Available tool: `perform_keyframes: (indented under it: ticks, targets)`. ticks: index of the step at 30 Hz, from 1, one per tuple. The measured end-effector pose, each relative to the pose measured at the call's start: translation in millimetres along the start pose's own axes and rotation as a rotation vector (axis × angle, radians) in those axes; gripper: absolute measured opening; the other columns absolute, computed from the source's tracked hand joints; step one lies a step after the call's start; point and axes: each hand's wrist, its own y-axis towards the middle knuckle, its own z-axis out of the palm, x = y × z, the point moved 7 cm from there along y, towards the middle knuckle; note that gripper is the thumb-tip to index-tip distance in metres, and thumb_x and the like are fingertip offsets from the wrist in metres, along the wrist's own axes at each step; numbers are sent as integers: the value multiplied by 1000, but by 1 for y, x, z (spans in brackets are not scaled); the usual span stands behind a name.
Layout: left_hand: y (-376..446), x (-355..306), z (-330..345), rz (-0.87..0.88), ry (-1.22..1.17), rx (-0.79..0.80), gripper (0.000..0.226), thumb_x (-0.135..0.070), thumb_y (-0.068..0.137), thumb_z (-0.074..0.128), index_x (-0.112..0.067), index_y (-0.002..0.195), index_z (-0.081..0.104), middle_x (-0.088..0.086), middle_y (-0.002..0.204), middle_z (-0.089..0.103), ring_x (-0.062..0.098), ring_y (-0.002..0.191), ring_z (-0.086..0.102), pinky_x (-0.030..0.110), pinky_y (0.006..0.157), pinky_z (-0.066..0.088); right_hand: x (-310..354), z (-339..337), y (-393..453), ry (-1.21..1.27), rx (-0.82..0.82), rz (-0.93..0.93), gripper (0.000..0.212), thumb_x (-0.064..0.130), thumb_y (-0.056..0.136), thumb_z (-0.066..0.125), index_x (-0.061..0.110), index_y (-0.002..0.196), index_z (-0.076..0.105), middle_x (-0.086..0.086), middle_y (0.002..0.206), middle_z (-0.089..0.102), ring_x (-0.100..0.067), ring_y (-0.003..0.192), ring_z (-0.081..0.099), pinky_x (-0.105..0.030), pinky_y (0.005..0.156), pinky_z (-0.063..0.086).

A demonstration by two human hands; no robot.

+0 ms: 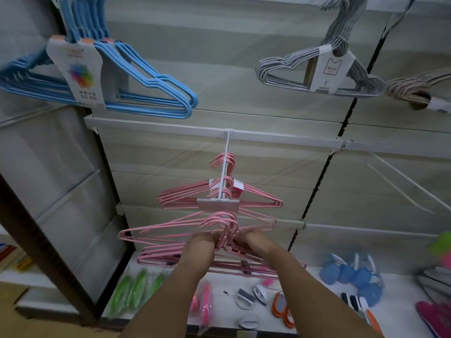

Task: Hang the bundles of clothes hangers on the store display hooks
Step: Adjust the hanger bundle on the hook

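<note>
While both hands grip pink hangers (170,234) — left hand (203,241), right hand (253,240) — hook (225,164) already loaded, blue hangers (151,79) overhead.

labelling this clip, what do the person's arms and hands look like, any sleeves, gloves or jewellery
Both forearms are bare up to the frame's lower edge, with no sleeves in view. The left hand and right hand wear no gloves; no watch, ring or bracelet shows.

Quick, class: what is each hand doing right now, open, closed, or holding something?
Left hand: closed, gripping the pink hanger bundle just below its hooks.
Right hand: closed, gripping the same bundle from the other side.
</note>
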Motion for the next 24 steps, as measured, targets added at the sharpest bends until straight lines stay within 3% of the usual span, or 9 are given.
perform_keyframes:
  ticks: [4,7,10,14,19,22,24]
  targets:
    - [-3,-7,8,32,76,23,49,-1,84,47,-28,123,56,4,115,65,24,101,61,29,83,45,-2,-8,-6,6,-2,-27,32,-9,89,49,9,69,65,-8,68,60,-11,57,47,-14,50,39]
    - [-4,-11,12,48,78,18,50,-2,87,45,-23,132,50,4,128,58,23,113,57,28,92,43,-1,-6,-9,50,-9,-58,37,-6,94,47,9,62,59,-5,61,54,-8,52,45,-12,48,37]
    - [-3,-10,12,61,40,-14,44,-6,91,42,-26,129,53,0,130,58,18,115,56,26,97,42,-3,-8,-14,70,28,-45,27,-8,91,50,6,72,64,-1,64,55,-5,55,44,-9,48,36]
    - [-2,-14,10,90,94,-47,53,-1,88,45,-22,136,48,1,139,52,19,124,51,23,103,38,-12,-19,-17,57,16,-30,26,-8,91,49,3,103,69,2,75,60,-4,64,44,-9,54,37]
    - [-3,-12,5,68,153,-55,61,-2,91,40,-24,146,32,0,154,30,18,138,34,27,110,32,-16,-38,-23,57,-41,-18,24,-4,94,47,0,105,68,5,87,62,-5,78,47,-14,67,38]
    - [-5,-14,1,76,144,-64,56,-5,89,44,-27,142,41,-4,152,32,15,137,33,23,107,32,-20,-47,-21,87,-62,7,26,-1,95,47,7,102,71,4,101,63,-14,100,50,-26,94,38]
    - [-5,-14,-2,62,142,-72,53,-6,90,46,-27,138,47,-4,149,39,14,135,37,23,102,37,-15,-52,-19,65,-84,10,26,4,96,49,16,95,72,4,103,64,-17,101,50,-27,90,41]
